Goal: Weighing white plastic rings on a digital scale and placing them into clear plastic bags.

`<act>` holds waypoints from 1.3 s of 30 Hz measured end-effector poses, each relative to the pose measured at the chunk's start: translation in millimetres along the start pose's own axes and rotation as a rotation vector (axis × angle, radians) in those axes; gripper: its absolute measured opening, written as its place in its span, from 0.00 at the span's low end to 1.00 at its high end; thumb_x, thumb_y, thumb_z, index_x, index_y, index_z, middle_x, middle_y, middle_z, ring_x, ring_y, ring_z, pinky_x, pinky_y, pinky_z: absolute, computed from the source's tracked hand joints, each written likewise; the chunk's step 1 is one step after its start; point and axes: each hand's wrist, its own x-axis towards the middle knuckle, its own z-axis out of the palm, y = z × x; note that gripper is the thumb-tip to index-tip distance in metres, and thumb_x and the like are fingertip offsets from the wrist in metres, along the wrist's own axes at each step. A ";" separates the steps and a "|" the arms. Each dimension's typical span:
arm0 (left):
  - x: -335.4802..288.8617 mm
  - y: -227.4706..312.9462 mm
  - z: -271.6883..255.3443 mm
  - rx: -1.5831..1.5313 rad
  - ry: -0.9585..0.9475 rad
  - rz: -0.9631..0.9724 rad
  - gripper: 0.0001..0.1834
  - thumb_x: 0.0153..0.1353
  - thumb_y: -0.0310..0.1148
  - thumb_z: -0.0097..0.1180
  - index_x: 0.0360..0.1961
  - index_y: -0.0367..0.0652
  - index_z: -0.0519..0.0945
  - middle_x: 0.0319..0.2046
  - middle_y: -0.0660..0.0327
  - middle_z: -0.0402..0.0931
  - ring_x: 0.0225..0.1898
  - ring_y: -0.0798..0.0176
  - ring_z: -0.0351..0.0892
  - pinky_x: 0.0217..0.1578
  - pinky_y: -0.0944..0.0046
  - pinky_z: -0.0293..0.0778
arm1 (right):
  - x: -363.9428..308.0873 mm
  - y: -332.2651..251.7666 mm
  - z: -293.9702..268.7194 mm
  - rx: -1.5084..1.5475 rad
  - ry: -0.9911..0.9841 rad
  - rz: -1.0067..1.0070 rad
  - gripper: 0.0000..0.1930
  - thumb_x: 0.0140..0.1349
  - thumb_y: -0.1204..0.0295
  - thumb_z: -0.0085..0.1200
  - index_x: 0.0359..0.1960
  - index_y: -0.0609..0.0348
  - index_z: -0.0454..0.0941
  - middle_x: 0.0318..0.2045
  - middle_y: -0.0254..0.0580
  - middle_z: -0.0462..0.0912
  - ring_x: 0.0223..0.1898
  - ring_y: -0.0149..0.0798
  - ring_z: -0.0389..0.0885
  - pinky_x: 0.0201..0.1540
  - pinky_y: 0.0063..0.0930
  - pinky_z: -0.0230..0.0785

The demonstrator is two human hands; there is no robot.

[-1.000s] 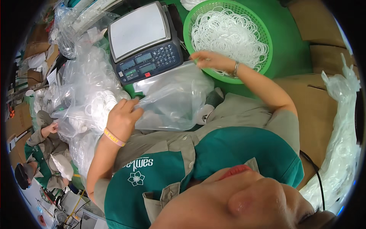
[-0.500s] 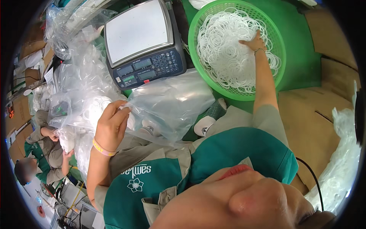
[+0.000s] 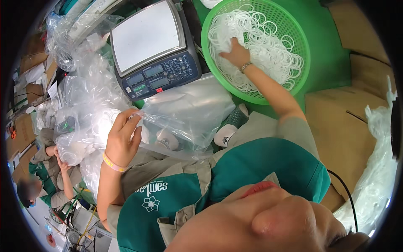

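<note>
A clear plastic bag (image 3: 184,113) lies across my lap, and my left hand (image 3: 124,138) pinches its edge between thumb and fingers. To the right stands a green perforated basket (image 3: 304,40) holding a heap of thin white rings (image 3: 268,59). My right hand (image 3: 236,54) is down among these rings, at the basket's left side. Its thumb is spread away from the fingers, and the fingertips are partly hidden by the rings. Left of the basket sits a counting scale (image 3: 147,38) with a bare white pan.
More clear bags (image 3: 96,75) with white contents are heaped left of the scale. Cardboard boxes (image 3: 336,134) stand at the right, beside a plastic-wrapped bundle (image 3: 373,180). At the far left a co-worker (image 3: 54,176) handles a filled clear bag.
My right hand has swept left across the basket, and rings have gathered toward that side, baring part of the basket's right wall. My left hand keeps its pinch on the bag.
</note>
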 end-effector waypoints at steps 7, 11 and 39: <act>-9.1 7.3 -5.0 0.041 0.074 0.018 0.12 0.44 0.15 0.51 0.32 0.38 0.77 0.37 0.53 0.71 0.35 0.55 0.74 0.35 0.66 0.71 | 15.8 20.1 17.1 0.005 0.083 -0.044 0.27 0.47 0.65 0.52 0.51 0.51 0.62 0.37 0.53 0.75 0.38 0.53 0.74 0.40 0.42 0.66; -8.7 5.0 -5.5 0.116 0.180 0.004 0.22 0.41 0.19 0.55 0.43 0.42 0.73 0.44 0.54 0.69 0.39 0.55 0.73 0.36 0.65 0.72 | 34.9 91.2 -23.1 0.028 0.276 -0.139 0.28 0.44 0.64 0.57 0.50 0.55 0.66 0.38 0.51 0.77 0.39 0.49 0.75 0.42 0.35 0.67; -6.5 34.4 5.7 -0.997 -0.248 -0.220 0.45 0.41 0.15 0.43 0.63 0.49 0.43 0.28 0.66 0.69 0.18 0.78 0.61 0.20 0.77 0.62 | -201.7 -126.6 -38.5 0.917 -0.388 -0.653 0.30 0.45 0.74 0.56 0.52 0.54 0.60 0.42 0.47 0.73 0.42 0.43 0.73 0.46 0.30 0.65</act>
